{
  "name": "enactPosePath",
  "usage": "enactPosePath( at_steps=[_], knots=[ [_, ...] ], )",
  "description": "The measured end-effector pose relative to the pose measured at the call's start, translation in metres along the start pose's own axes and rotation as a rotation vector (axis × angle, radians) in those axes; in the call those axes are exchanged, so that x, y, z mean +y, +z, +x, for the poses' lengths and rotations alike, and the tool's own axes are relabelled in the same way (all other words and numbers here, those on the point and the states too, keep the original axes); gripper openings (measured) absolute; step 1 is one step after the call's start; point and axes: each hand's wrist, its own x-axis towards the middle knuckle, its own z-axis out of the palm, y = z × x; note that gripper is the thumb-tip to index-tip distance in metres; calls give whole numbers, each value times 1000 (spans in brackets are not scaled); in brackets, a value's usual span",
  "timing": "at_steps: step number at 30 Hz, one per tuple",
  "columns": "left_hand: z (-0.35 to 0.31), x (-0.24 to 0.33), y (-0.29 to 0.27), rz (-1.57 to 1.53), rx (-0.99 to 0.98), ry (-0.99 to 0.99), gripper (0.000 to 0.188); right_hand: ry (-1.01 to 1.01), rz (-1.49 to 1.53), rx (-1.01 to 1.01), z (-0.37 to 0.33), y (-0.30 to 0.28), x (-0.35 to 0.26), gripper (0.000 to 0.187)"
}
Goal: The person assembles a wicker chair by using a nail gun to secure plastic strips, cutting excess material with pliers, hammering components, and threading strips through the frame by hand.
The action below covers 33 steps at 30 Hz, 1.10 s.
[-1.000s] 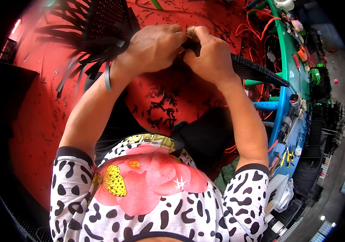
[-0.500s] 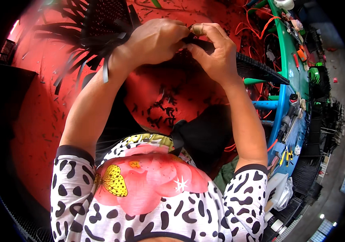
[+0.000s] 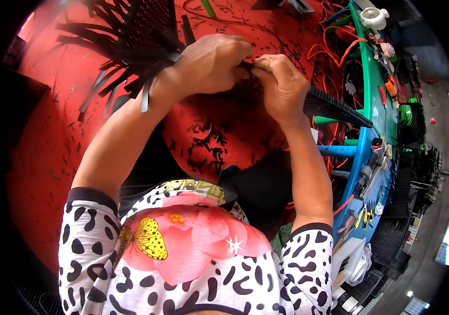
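A black woven piece (image 3: 148, 23) of flat plastic strips rises beyond my hands, with many loose strip ends (image 3: 85, 42) fanning out on its left. Its woven edge (image 3: 340, 107) runs off to the right, past my right wrist. My left hand (image 3: 214, 63) is closed at the near rim, fingers curled around a black strip. Close beside it, my right hand (image 3: 284, 89) pinches the black strip between thumb and forefinger, and a ring shows on one finger. My fingers partly hide the spot where the strip meets the weave.
Black strip offcuts (image 3: 206, 142) litter the red floor (image 3: 35, 173). At right stands a green and blue bench (image 3: 374, 89) bearing a white fan (image 3: 374, 18), a power tool (image 3: 368, 168) and yellow-handled pliers (image 3: 360, 218). Orange cables (image 3: 313, 52) hang beside it.
Both hands have come slightly lower in the view, the right one more. Its fingers have drawn in tighter at the strip. The loose strip ends and woven piece have shifted a little.
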Motion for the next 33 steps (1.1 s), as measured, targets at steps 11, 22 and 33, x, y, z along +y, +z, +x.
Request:
enactPosePath(
  at_steps=[11, 22, 33],
  knots=[
    [-6, 11, 0, -8, 123, -49, 50, 342, 160, -329, 30, -17, 3, 17],
    [-5, 24, -2, -97, 184, -175, 65, 638, 506, -598, 42, -15, 32, 10],
    [-4, 12, -1, -15, 145, 114, 29, 827, 741, -695, 50, -11, 41, 7]
  ],
)
